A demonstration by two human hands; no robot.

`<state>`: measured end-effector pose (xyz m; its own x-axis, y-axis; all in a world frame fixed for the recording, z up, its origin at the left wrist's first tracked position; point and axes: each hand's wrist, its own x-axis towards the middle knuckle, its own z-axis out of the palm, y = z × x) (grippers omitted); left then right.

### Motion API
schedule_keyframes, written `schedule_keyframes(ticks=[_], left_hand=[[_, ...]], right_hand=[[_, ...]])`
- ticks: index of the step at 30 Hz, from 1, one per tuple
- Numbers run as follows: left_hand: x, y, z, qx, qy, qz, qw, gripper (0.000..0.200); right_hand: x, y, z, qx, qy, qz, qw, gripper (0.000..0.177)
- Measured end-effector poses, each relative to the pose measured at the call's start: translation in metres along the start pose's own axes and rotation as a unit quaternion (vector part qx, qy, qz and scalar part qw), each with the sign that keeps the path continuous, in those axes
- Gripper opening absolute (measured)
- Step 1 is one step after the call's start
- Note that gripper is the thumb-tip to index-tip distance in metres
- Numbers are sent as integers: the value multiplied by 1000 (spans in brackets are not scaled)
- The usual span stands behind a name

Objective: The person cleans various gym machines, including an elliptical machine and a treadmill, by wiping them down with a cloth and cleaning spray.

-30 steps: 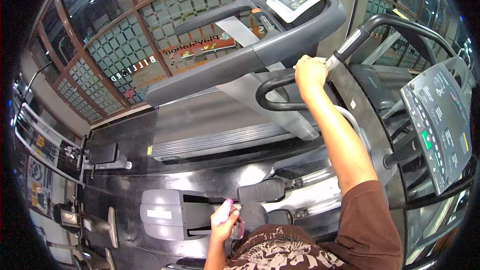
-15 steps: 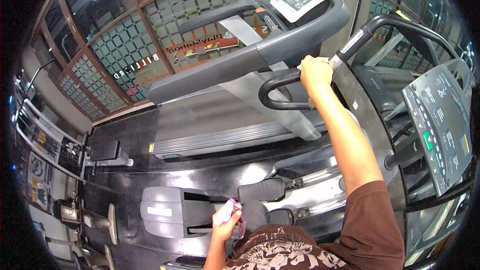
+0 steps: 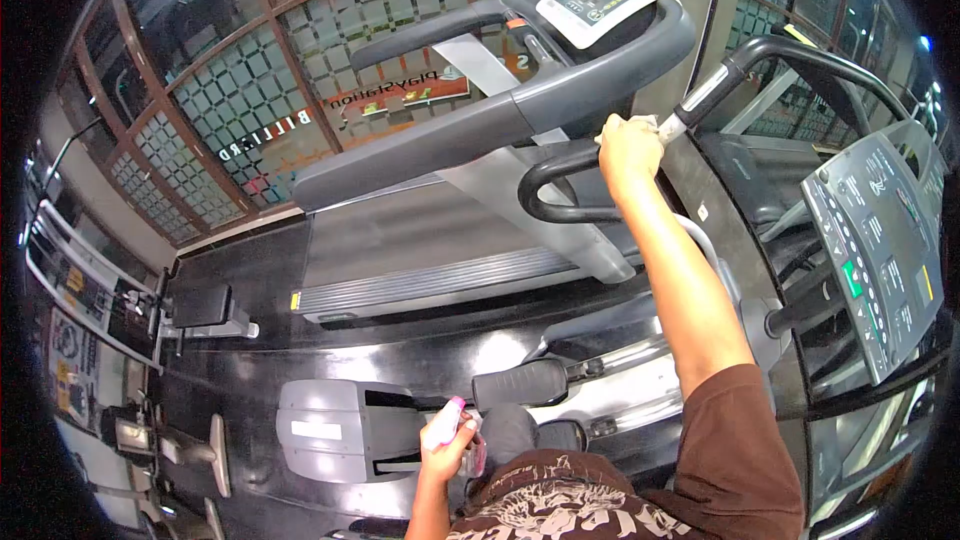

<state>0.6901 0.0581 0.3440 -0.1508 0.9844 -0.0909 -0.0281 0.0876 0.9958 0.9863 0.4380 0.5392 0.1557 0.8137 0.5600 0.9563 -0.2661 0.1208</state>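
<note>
At far left a bench [image 3: 202,308] stands on the dark floor [image 3: 330,350]. Next, low down, the left hand [image 3: 445,448] has its fingers wrapped around a pink-capped bottle [image 3: 443,427], held tilted near the body, with the machine's grey cover [image 3: 318,428] just beyond. Above runs a treadmill [image 3: 425,152]. Further right, the outstretched right hand [image 3: 630,148] closes its fingers around the black handle [image 3: 572,212], a pale cloth [image 3: 649,124] showing at its edge. At far right stands the console [image 3: 872,250].
</note>
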Motion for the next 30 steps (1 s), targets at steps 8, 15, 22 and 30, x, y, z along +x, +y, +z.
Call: schedule_keyframes(ticks=[8,15,22,30], left_hand=[[10,8,1,-7,-13,-4,1000,16],[11,19,-8,0,-8,10,1000,18],[-13,-15,-48,-17,88,-40,995,23],[-9,-10,-38,-3,85,-35,996,19]], right_hand=[[-55,-62,-8,139,-47,-97,984,28],[-84,-54,-46,218,-169,-239,931,41],[3,52,-35,122,159,-67,977,45],[-59,-11,8,211,117,-107,964,30]])
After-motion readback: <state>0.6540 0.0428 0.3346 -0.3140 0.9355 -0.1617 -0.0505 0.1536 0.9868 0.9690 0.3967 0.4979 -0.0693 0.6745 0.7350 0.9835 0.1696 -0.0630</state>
